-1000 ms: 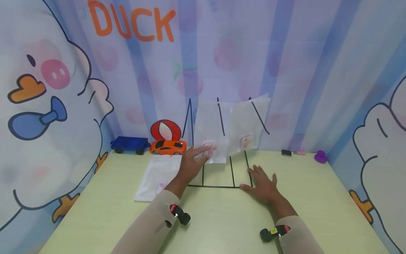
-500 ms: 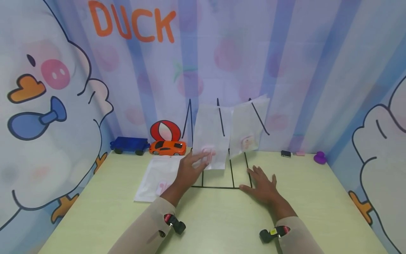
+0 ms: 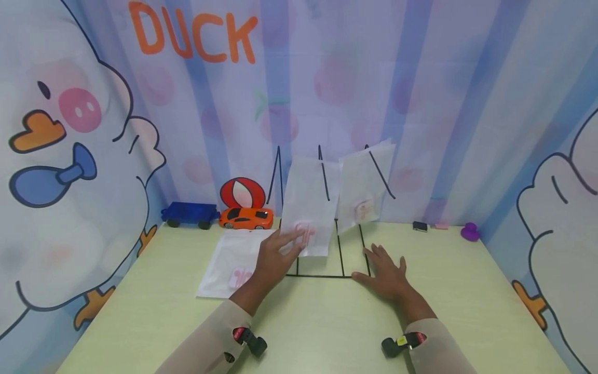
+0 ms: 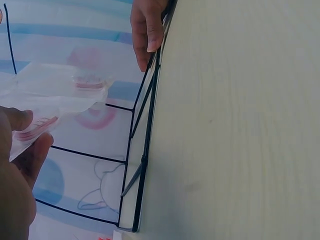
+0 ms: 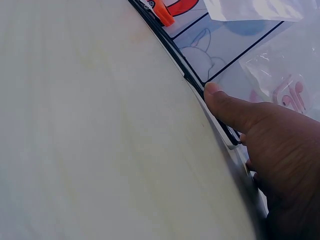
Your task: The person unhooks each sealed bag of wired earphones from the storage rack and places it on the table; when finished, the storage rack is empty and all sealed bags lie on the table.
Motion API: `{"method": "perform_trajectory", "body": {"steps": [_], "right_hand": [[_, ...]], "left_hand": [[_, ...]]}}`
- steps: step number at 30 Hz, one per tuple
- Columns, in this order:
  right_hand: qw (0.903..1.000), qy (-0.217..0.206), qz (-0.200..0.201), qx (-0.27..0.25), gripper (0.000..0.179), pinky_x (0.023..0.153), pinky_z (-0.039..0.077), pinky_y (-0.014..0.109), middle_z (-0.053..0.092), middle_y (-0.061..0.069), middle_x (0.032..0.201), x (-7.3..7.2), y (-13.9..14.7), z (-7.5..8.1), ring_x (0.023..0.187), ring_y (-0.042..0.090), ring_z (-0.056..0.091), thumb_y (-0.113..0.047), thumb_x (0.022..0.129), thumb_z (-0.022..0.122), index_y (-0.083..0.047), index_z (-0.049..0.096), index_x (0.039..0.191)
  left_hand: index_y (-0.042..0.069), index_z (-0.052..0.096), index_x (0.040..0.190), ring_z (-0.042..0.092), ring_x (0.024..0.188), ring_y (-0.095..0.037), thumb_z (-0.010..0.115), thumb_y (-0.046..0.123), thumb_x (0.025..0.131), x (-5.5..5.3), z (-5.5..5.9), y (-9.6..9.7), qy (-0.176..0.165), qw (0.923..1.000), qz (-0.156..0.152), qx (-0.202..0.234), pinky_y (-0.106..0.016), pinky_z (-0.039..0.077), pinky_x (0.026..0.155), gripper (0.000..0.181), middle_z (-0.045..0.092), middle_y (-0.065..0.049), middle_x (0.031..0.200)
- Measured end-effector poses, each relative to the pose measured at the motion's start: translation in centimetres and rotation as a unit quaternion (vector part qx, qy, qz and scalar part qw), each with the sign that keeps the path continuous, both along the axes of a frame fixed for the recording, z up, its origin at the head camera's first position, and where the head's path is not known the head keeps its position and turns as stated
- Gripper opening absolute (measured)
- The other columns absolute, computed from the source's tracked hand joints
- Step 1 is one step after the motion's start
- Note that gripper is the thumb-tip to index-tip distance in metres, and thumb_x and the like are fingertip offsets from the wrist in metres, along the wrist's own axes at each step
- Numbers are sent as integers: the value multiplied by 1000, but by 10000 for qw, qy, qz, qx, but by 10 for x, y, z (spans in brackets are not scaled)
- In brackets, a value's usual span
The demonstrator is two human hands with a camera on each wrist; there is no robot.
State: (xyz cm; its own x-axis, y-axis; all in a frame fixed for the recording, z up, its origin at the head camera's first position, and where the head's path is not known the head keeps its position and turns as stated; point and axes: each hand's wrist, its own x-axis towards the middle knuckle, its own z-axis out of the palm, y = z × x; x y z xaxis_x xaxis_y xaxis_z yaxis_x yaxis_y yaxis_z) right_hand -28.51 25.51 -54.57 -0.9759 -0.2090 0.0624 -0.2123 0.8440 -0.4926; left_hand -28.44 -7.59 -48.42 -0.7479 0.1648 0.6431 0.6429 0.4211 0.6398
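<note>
My left hand [image 3: 275,257] pinches the lower part of a white packet [image 3: 310,189] with something pink inside, between thumb and fingers. The packet's top hangs at the middle prong of a black wire rack [image 3: 320,276]. My right hand [image 3: 385,272] rests on the rack's front right corner, thumb against the front bar and fingers spread over the side bar. Beside the first, a second packet [image 3: 362,182] hangs tilted on the right prong; pink earphones [image 5: 292,94] show through its film in the right wrist view. The left prong bears nothing.
Flat on the table [image 3: 317,322], left of the rack, lies another white packet [image 3: 221,265]. Behind it stand a blue toy wagon [image 3: 190,214] and an orange toy car [image 3: 246,218]. A small black object [image 3: 420,226] and a purple toy [image 3: 470,232] sit at the back right.
My left hand has drawn the packet's lower end down and toward me, slightly left, and its top edge sits lower. The right hand stays on the rack.
</note>
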Motion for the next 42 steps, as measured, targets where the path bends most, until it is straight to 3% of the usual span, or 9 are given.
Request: {"method": "perform_trajectory", "body": {"steps": [4, 15, 23, 31, 42], "right_hand": [[10000, -3, -7, 8, 90, 125, -7, 86, 24, 21, 181, 0, -1, 1, 170, 46, 14, -61, 102, 66, -11, 37, 170], [10000, 27, -14, -7, 90, 124, -6, 87, 26, 23, 180, 0, -1, 0, 169, 48, 17, -62, 101, 66, -9, 39, 169], [10000, -60, -25, 30, 89, 125, -7, 86, 24, 21, 181, 1, -1, 2, 170, 46, 13, -60, 102, 65, -10, 37, 170], [9999, -101, -21, 16, 89, 125, -8, 85, 23, 21, 181, 2, -1, 4, 171, 46, 12, -60, 103, 65, -11, 36, 171], [9999, -156, -41, 16, 90, 125, -9, 85, 22, 21, 182, 2, -2, 4, 171, 45, 11, -61, 102, 65, -11, 36, 171]], "left_hand": [[10, 76, 139, 74, 127, -33, 80, 8, 99, 8, 2, -2, 78, 10000, -39, 44, -49, 62, 106, 40, 77, -14, 137], [13, 75, 140, 74, 129, -28, 80, 9, 100, 32, 8, -2, -152, 9998, 92, 127, -43, 65, 99, 41, 77, -9, 138], [15, 75, 140, 74, 128, -26, 81, 10, 98, 49, 13, -1, -632, 9974, 130, 328, -47, 64, 101, 42, 78, -5, 138], [11, 76, 137, 76, 125, -27, 82, 9, 97, 58, 11, -2, -218, 9995, 147, 194, -39, 65, 100, 41, 79, -8, 136], [10, 78, 134, 77, 123, -31, 83, 3, 94, 65, 2, -5, -208, 9989, -29, 427, -38, 65, 100, 41, 79, -9, 134]]}}
